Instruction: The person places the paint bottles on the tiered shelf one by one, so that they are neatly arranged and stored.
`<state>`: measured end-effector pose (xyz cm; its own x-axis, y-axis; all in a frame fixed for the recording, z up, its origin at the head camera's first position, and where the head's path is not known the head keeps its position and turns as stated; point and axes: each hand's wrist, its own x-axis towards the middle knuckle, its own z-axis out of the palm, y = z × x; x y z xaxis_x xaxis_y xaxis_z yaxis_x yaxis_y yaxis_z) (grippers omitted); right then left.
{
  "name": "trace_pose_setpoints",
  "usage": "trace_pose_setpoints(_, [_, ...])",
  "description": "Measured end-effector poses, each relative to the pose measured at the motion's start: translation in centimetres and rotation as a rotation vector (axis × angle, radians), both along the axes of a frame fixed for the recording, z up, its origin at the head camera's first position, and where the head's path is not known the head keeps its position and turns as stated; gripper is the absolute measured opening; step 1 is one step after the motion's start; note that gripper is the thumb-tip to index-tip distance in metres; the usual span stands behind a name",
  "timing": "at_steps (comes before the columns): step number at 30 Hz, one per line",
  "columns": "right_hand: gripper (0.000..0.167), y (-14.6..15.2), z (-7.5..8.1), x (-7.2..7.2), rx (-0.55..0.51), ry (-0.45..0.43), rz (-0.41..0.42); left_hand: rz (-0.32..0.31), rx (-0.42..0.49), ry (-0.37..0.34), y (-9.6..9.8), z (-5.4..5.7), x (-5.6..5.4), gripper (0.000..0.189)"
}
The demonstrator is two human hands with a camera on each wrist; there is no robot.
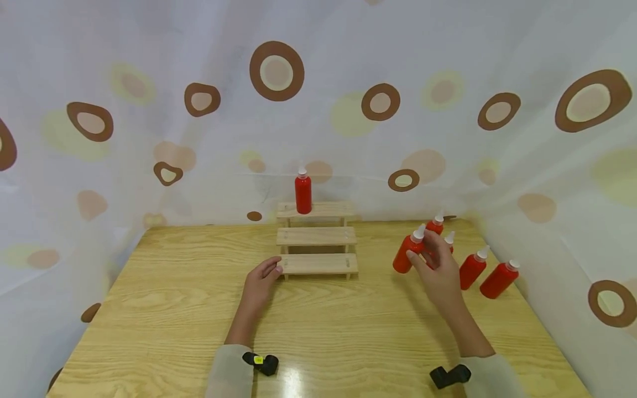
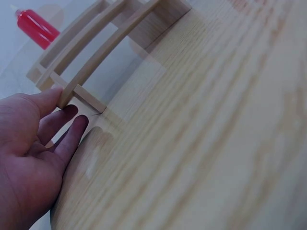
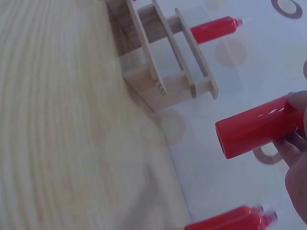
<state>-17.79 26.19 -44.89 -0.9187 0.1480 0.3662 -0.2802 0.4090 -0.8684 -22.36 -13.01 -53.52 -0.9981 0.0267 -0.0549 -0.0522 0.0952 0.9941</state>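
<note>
A three-tier wooden stand stands on the table, with a red squeeze bottle upright on its top tier. My left hand is at the left end of the lowest tier. In the left wrist view its thumb touches the corner of that step, while the other fingers curl close beneath. To the right of the stand, my right hand grips another red bottle with a white pointed nozzle. This bottle is tilted and held above the table; its base shows in the right wrist view.
Several more red bottles stand at the right of the table, among them a front one and one beside it; two are partly hidden behind my right hand. A patterned white sheet encloses the wooden table.
</note>
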Motion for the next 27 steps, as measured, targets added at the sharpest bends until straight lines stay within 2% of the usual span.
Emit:
trace_pose_setpoints(11, [0.059,-3.8,2.6,-2.9,-0.035,0.060,0.152,0.002,0.010,0.006,0.1,0.1,-0.2,0.043])
trace_pose_setpoints(16, [0.062,-5.0,3.3,-4.6,-0.034,0.049,0.210,-0.007,0.007,-0.017,0.1,1.8,0.5,0.041])
trace_pose_setpoints(19, [0.062,-5.5,3.4,-5.6,-0.046,0.043,0.247,-0.008,0.006,-0.014,0.0,1.6,0.4,0.041])
trace_pose_setpoints(23, [0.062,-6.2,3.7,-7.0,-0.061,0.046,0.279,0.001,0.006,0.004,-0.1,-0.1,-0.4,0.042])
trace_pose_setpoints(27, [0.061,-7.3,4.1,-8.5,-0.068,0.064,0.301,0.000,0.008,0.016,0.1,-0.2,-0.3,0.042])
